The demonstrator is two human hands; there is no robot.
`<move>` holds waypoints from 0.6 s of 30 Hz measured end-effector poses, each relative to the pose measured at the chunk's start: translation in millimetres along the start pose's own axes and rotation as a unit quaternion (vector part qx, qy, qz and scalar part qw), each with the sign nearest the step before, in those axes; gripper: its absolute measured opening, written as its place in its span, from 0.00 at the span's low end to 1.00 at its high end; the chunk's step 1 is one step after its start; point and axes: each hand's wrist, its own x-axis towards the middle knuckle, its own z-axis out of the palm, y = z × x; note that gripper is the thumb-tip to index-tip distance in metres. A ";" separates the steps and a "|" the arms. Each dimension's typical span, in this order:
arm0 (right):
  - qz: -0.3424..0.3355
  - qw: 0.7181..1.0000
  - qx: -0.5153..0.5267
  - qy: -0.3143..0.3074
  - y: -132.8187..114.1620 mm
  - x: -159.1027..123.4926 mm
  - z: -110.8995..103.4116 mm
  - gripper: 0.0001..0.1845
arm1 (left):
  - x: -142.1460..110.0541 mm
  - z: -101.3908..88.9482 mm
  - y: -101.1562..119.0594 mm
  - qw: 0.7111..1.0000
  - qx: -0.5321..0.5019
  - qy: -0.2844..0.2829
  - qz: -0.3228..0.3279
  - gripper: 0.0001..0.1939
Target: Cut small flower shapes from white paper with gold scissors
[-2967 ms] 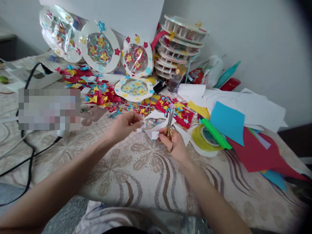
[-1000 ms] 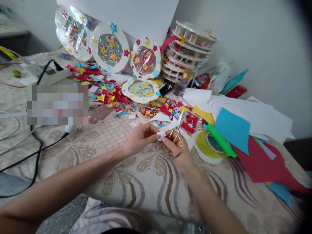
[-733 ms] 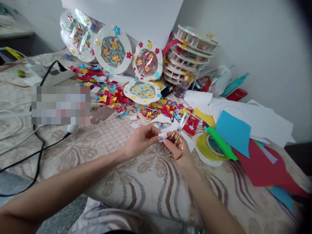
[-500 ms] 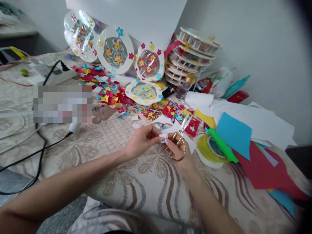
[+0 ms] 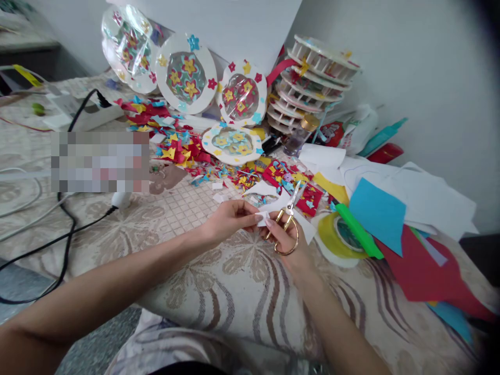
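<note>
Between my two hands is a small piece of white paper [image 5: 263, 219]. My left hand [image 5: 230, 221] pinches its left side between thumb and fingers. On its right edge rest the fingertips of my right hand [image 5: 287, 239], which also carries gold-handled scissors [image 5: 289, 210] looped over the fingers. The scissor blades point up and away from me, slightly parted, and clear of the small piece. Larger white paper offcuts [image 5: 262, 188] lie on the table just beyond my hands.
Colourful paper scraps [image 5: 179, 148] are heaped behind. Round decorated panels [image 5: 211, 88] lean at the back beside a tiered white model [image 5: 312, 78]. To the right lie yellow tape [image 5: 330, 237], a green cutter [image 5: 357, 229], blue paper [image 5: 377, 213] and red paper [image 5: 422, 276]. Black cables [image 5: 68, 229] run along the left.
The scissor blades have closed partway and point more upright. The white piece has turned slightly in my fingers. The whole view has shifted a little.
</note>
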 end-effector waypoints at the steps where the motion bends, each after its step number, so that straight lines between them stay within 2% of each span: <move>1: 0.000 1.000 -0.003 -0.004 0.1 0.1 -0.2 0.13 | 0.2 -0.3 -0.4 1.000 0.000 -0.001 -0.002 0.17; 18: 0.009 1.000 -0.019 0.004 -0.7 -0.5 1.1 0.14 | 0.4 -0.6 0.2 1.000 0.009 0.000 -0.011 0.16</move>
